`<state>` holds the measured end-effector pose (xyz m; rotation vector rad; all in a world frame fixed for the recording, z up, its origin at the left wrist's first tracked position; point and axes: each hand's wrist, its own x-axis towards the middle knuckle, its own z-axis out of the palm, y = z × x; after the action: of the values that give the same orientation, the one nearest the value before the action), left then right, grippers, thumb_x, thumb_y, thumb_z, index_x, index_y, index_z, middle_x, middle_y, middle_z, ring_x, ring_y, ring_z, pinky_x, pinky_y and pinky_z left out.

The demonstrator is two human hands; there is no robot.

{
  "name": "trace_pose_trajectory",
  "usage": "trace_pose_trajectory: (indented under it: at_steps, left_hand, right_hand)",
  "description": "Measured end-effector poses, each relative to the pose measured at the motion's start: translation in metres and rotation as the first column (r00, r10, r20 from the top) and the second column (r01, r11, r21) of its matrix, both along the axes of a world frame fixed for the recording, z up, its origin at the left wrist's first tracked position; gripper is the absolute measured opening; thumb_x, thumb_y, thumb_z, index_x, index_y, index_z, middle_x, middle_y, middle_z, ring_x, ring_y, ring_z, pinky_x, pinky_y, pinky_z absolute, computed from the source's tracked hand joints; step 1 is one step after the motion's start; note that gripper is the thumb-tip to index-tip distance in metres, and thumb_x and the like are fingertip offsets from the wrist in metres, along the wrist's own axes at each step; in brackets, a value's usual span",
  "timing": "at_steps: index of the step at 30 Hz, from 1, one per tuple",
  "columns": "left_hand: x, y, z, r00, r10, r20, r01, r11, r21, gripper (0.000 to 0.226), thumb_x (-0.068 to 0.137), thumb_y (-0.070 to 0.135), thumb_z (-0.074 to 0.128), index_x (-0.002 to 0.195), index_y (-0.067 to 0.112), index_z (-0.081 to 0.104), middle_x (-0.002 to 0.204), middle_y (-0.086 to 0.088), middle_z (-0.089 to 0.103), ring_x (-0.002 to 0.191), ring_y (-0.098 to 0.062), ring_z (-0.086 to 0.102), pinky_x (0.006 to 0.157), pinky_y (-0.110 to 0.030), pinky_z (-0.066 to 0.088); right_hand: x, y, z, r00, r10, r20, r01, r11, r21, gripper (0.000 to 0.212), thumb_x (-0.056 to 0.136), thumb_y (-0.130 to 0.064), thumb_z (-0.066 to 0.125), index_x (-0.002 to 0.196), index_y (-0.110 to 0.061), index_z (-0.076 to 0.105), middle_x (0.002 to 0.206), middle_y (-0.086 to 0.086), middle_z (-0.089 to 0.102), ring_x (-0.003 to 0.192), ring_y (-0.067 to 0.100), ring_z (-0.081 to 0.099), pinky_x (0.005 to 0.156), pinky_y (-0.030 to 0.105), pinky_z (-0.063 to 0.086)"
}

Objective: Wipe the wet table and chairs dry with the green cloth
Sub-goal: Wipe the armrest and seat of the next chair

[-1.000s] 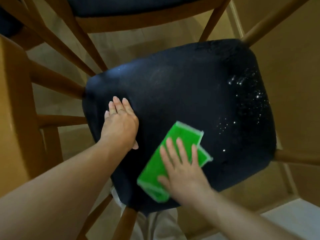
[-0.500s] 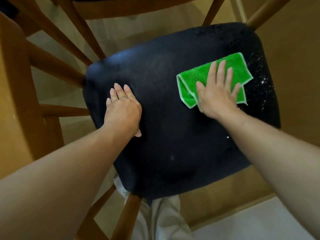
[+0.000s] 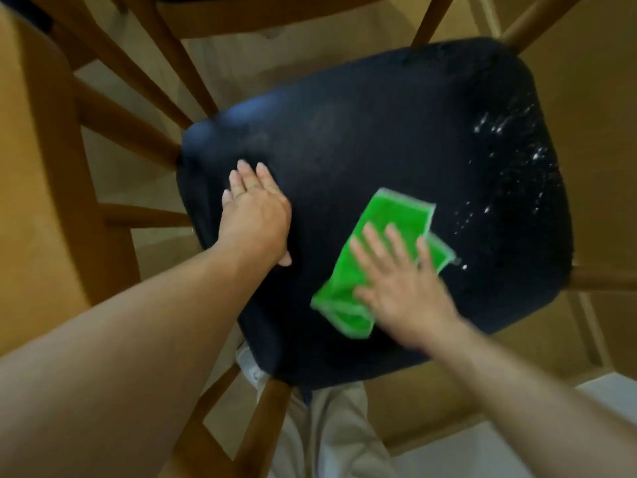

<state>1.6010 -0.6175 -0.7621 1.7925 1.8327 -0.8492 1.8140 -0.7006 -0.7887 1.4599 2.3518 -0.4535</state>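
A wooden chair with a dark blue padded seat (image 3: 379, 125) fills the view from above. Water droplets (image 3: 510, 160) glisten along the seat's right side. The folded green cloth (image 3: 389, 222) lies on the near middle of the seat. My right hand (image 3: 403, 291) presses flat on the cloth's near half, fingers spread and blurred by motion. My left hand (image 3: 255, 215) rests flat on the seat's left part, fingers together, holding nothing.
A second wooden chair (image 3: 241, 15) stands just beyond, its legs and rails close to the seat's far edge. A wooden panel (image 3: 31, 201) rises at the left. My light trousers (image 3: 327, 432) show below the seat. Tan floor lies to the right.
My right hand has dragged the green cloth from the seat's far right back to the near middle. My left hand has stayed in place on the seat.
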Motion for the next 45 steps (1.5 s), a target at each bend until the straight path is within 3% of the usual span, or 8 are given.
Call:
trace_pose_trajectory:
  at_steps: [6, 16, 20, 25, 31, 34, 37, 45]
  left_hand:
    - [0.0, 0.002, -0.006, 0.999, 0.006, -0.038, -0.007, 1.0, -0.023, 0.149, 0.051, 0.045, 0.088, 0.143, -0.007, -0.018, 0.152, -0.034, -0.01, 0.143, -0.044, 0.004, 0.114, -0.047, 0.018]
    - [-0.002, -0.002, 0.003, 1.0, -0.01, 0.005, 0.01, 1.0, -0.003, 0.145, 0.057, 0.043, 0.088, 0.143, -0.011, -0.015, 0.151, -0.037, -0.006, 0.143, -0.046, 0.005, 0.114, -0.047, 0.019]
    - [0.0, -0.001, 0.007, 1.0, -0.008, 0.007, 0.008, 1.0, -0.012, 0.143, 0.058, 0.043, 0.087, 0.143, -0.011, -0.015, 0.151, -0.038, -0.006, 0.143, -0.046, 0.005, 0.114, -0.047, 0.019]
    - [0.0, -0.002, 0.01, 1.0, -0.007, 0.006, 0.007, 1.0, -0.01, 0.145, 0.056, 0.044, 0.088, 0.143, -0.012, -0.013, 0.15, -0.039, -0.004, 0.142, -0.047, 0.007, 0.113, -0.047, 0.021]
    - [0.001, -0.003, 0.011, 1.0, -0.008, -0.005, 0.008, 1.0, -0.014, 0.145, 0.056, 0.046, 0.087, 0.143, -0.012, -0.014, 0.151, -0.038, -0.005, 0.143, -0.046, 0.007, 0.114, -0.046, 0.021]
    - [0.001, -0.002, 0.01, 1.0, 0.007, 0.0, -0.007, 1.0, -0.018, 0.145, 0.055, 0.044, 0.088, 0.142, -0.012, -0.014, 0.15, -0.038, -0.006, 0.143, -0.046, 0.006, 0.114, -0.046, 0.02]
    - [0.001, -0.002, 0.009, 1.0, 0.008, 0.002, -0.008, 1.0, -0.019, 0.146, 0.054, 0.044, 0.088, 0.142, -0.012, -0.014, 0.15, -0.039, -0.006, 0.142, -0.047, 0.006, 0.114, -0.046, 0.019]
    - [0.001, -0.002, 0.005, 1.0, 0.015, -0.008, -0.015, 1.0, -0.014, 0.146, 0.055, 0.042, 0.089, 0.142, -0.011, -0.016, 0.151, -0.038, -0.007, 0.142, -0.046, 0.005, 0.114, -0.047, 0.018]
  right_hand:
    - [0.009, 0.102, -0.005, 0.849, -0.526, -0.044, 0.527, 0.849, 0.024, 0.072, 0.097, -0.057, 0.016, 0.151, -0.021, -0.014, 0.16, 0.002, -0.021, 0.146, 0.029, -0.017, 0.113, 0.063, -0.006]
    - [-0.036, -0.043, 0.013, 0.984, -0.156, 0.091, 0.172, 0.964, -0.203, 0.105, 0.081, -0.079, 0.019, 0.131, -0.017, -0.048, 0.142, 0.009, -0.052, 0.128, 0.036, -0.048, 0.101, 0.064, -0.025]
    - [-0.038, -0.028, 0.035, 0.98, -0.201, 0.003, 0.195, 0.946, -0.258, 0.067, 0.099, -0.05, 0.013, 0.149, -0.021, -0.019, 0.156, 0.005, -0.029, 0.138, 0.032, -0.034, 0.112, 0.06, -0.008]
    - [-0.032, 0.005, 0.074, 0.953, -0.27, -0.136, 0.216, 0.922, -0.32, 0.044, 0.1, -0.036, 0.038, 0.138, -0.016, 0.047, 0.157, 0.005, 0.027, 0.142, 0.027, 0.028, 0.107, 0.044, 0.035]
    - [-0.028, -0.007, 0.072, 0.968, 0.214, 0.134, -0.152, 0.917, -0.368, 0.085, 0.088, -0.003, 0.054, 0.152, -0.007, -0.001, 0.157, 0.019, -0.023, 0.146, 0.039, -0.004, 0.11, 0.059, 0.019]
    - [-0.013, -0.021, 0.069, 0.968, 0.237, 0.078, -0.217, 0.954, -0.206, 0.06, 0.091, -0.005, 0.052, 0.148, -0.005, 0.031, 0.157, 0.025, 0.012, 0.144, 0.04, 0.019, 0.106, 0.055, 0.035]
    - [-0.008, -0.02, 0.069, 0.983, 0.18, -0.018, -0.181, 0.981, -0.074, 0.035, 0.069, -0.012, 0.077, 0.104, -0.011, 0.074, 0.125, 0.015, 0.064, 0.113, 0.031, 0.062, 0.077, 0.042, 0.056]
    - [-0.008, 0.036, 0.086, 0.929, -0.234, -0.286, 0.102, 0.906, -0.41, 0.033, 0.093, -0.037, 0.057, 0.074, -0.01, 0.06, 0.062, -0.001, 0.057, 0.057, 0.013, 0.049, 0.058, 0.036, 0.044]
